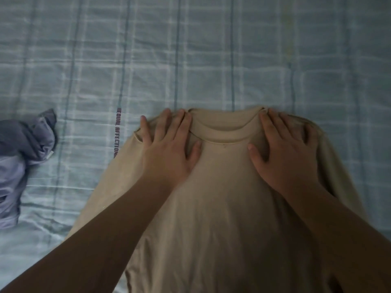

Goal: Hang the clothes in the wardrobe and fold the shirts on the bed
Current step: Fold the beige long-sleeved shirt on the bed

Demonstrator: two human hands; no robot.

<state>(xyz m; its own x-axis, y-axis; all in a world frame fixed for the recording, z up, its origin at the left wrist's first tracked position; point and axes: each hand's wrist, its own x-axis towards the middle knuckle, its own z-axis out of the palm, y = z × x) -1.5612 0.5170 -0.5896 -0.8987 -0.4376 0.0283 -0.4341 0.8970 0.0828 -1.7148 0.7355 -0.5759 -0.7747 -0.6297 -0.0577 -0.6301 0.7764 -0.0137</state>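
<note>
A beige shirt (222, 197) lies spread flat on the bed, its round collar (224, 132) pointing away from me. My left hand (169, 144) rests palm down on the shirt's left shoulder, fingers spread, just beside the collar. On the right shoulder my right hand (285, 149) presses flat in the same way, fingers apart. Neither hand grips the cloth. The shirt's lower hem runs out of the frame at the bottom.
The bed sheet (190, 60) is pale blue with a plaid pattern and a line of printed text (116, 132) left of the shirt. A crumpled grey-lilac garment (23, 157) lies at the left edge.
</note>
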